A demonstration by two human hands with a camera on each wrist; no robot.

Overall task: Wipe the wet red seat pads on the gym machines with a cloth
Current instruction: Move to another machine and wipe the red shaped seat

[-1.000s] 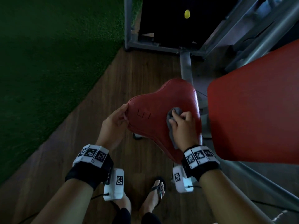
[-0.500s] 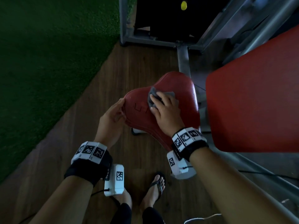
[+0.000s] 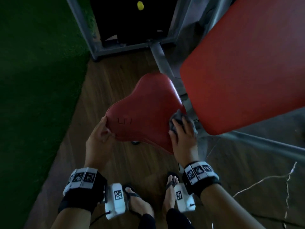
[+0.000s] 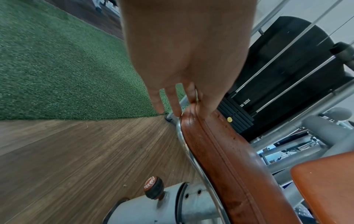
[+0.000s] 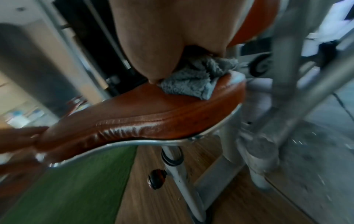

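A red heart-shaped seat pad point(image 3: 145, 111) sits on a grey post in front of me; its leather looks glossy in the right wrist view point(image 5: 145, 119). My left hand point(image 3: 100, 134) grips the pad's near-left corner, thumb on top and fingers beside and below the edge point(image 4: 178, 103). At the pad's right edge, close under the big red back pad point(image 3: 239, 71), my right hand point(image 3: 182, 131) holds a bunched grey cloth point(image 3: 177, 117) down on the leather. The cloth point(image 5: 195, 81) shows under the palm in the right wrist view.
Green turf point(image 3: 33, 80) lies to the left of the wooden floor point(image 3: 107, 83). A black weight stack with a yellow pin point(image 3: 140, 5) stands behind in the grey machine frame point(image 3: 159, 53). An adjustment knob point(image 4: 153, 188) sticks out below the seat. My sandalled feet point(image 3: 137, 200) are below.
My right hand has swept the cloth from the seat's upper middle to its right edge by the back pad. My left hand keeps its hold on the left corner.
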